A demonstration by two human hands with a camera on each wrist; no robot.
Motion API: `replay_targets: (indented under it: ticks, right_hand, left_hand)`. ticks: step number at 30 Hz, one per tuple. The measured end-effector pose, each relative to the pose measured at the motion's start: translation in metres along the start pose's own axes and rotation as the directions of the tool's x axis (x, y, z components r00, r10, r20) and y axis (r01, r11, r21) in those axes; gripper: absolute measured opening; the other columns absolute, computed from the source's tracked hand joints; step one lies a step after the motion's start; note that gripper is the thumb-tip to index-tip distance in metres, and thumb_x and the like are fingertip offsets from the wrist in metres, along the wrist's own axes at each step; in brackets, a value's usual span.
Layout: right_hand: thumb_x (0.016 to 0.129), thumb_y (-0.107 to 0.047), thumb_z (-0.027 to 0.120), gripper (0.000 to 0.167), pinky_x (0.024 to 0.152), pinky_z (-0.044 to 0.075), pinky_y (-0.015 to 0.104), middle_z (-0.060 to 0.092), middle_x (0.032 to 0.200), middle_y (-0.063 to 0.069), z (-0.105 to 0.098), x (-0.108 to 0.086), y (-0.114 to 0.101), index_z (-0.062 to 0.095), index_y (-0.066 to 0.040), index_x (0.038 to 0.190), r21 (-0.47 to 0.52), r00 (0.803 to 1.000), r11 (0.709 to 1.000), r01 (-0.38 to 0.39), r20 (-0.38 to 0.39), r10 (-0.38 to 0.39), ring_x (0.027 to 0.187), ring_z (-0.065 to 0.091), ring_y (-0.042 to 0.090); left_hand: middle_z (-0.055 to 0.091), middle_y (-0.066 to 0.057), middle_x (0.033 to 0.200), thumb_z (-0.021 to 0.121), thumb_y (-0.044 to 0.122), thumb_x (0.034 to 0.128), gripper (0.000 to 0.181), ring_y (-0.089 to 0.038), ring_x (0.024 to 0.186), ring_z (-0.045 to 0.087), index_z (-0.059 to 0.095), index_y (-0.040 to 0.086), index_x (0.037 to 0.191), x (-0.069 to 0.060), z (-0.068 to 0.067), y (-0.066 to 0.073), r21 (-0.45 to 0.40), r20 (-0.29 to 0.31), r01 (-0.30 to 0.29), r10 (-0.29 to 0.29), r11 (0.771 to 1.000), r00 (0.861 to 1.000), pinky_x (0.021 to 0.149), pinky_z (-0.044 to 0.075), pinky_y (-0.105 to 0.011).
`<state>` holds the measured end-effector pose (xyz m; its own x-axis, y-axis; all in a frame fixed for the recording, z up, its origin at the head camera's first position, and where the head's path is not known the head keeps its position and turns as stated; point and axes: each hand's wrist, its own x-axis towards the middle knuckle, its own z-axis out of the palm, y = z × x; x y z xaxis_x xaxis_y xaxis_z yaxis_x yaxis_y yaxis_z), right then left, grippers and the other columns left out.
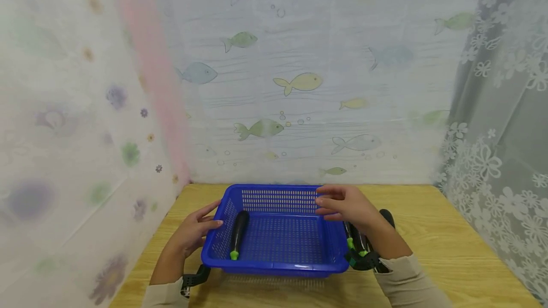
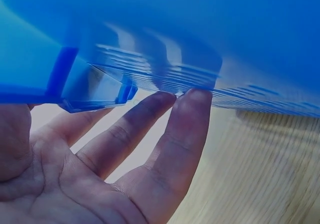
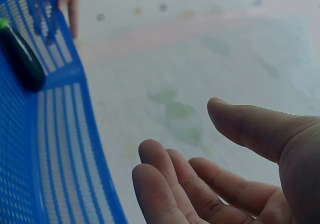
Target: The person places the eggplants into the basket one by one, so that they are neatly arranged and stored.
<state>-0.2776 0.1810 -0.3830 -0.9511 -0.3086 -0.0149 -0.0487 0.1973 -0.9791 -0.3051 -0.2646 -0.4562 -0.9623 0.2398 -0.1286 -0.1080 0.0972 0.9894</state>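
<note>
A: Which hand was nearer the single eggplant [image 1: 239, 234]?

B: The left hand [image 1: 194, 229], easily. The eggplant lay inside the blue basket [image 1: 278, 266], just to the right of that hand's thumb without touching it. Its long axis ran away from the person, the dark end farther off and leaning slightly right, the green end nearer.

A: And what was the left hand doing?

B: Holding the basket by its side, thumb over the rim, fingertips against the outer wall below.

A: The right hand [image 1: 347, 203]?

B: Nothing in it. Thumb and fingers stood apart, gently bent, tips pointing left, by the basket's far right corner. From there the single eggplant was well off to the left, across the basket, and a bit nearer the person.

A: Was anything closer to that hand?

B: Yes, the outer eggplants [image 1: 359, 240]. They lay outside the basket, lower than the right hand and partly hidden under its wrist, so I couldn't tell how many there were. Those I could make out pointed their green ends toward the person. I'd judge that from the right fingertips they meant backward and down, while the single one meant leftward and down.
</note>
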Motion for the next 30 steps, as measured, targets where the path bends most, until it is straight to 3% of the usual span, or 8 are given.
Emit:
replay_targets:
  ticks: [8,14,19,25,30]
  right_hand:
    - [0.101,-0.029,0.068,0.066,0.095,0.061,0.039,0.057,0.146,0.025,-0.043,-0.025,0.018,0.042,0.001,0.154,0.076,0.998,0.997,0.004,-0.059,0.0,0.119,0.07,0.029]
    - [0.105,-0.027,0.062,0.064,0.095,0.06,0.033,0.068,0.134,0.0,-0.07,-0.043,0.036,0.037,0.002,0.157,0.167,0.995,0.986,0.014,-0.098,0.003,0.117,0.071,0.018]
    - [0.107,-0.025,0.06,0.056,0.095,0.06,0.031,0.072,0.122,-0.011,-0.088,-0.054,0.05,0.041,-0.003,0.155,0.245,0.99,0.969,0.019,-0.14,0.016,0.112,0.072,0.011]
    - [0.106,-0.031,0.06,0.068,0.094,0.06,0.029,0.069,0.116,-0.019,-0.102,-0.057,0.068,0.031,0.002,0.159,0.171,0.972,0.985,-0.034,-0.224,0.073,0.106,0.071,0.002]
    - [0.102,-0.043,0.065,0.079,0.094,0.061,0.03,0.066,0.124,-0.014,-0.108,-0.055,0.084,0.033,0.001,0.159,0.082,0.936,0.985,-0.152,-0.308,0.17,0.104,0.069,-0.002]
  left_hand:
    - [0.05,-0.029,0.152,0.071,0.015,0.0977,0.076,-0.039,0.118,0.069,0.034,0.023,0.163,-0.002,0.001,-0.003,-0.013,-0.028,0.015,-0.015,1.0,1.0,0.088,0.061,-0.057]
    - [0.048,-0.029,0.154,0.072,0.017,0.098,0.077,-0.04,0.121,0.067,0.032,0.024,0.164,-0.002,0.001,-0.002,-0.016,-0.017,0.011,-0.011,1.0,1.0,0.089,0.061,-0.057]
    - [0.048,-0.029,0.154,0.071,0.017,0.0983,0.078,-0.042,0.121,0.067,0.031,0.023,0.164,-0.002,0.001,-0.003,-0.021,-0.003,0.002,-0.003,1.0,1.0,0.089,0.061,-0.058]
    - [0.05,-0.029,0.152,0.071,0.017,0.0985,0.078,-0.04,0.119,0.069,0.03,0.022,0.164,-0.002,0.001,-0.003,-0.024,-0.007,0.004,-0.004,1.0,1.0,0.088,0.061,-0.057]
    - [0.05,-0.029,0.152,0.071,0.017,0.0988,0.077,-0.042,0.119,0.068,0.031,0.023,0.164,-0.002,0.001,-0.003,-0.024,-0.008,0.005,-0.005,1.0,1.0,0.088,0.061,-0.057]
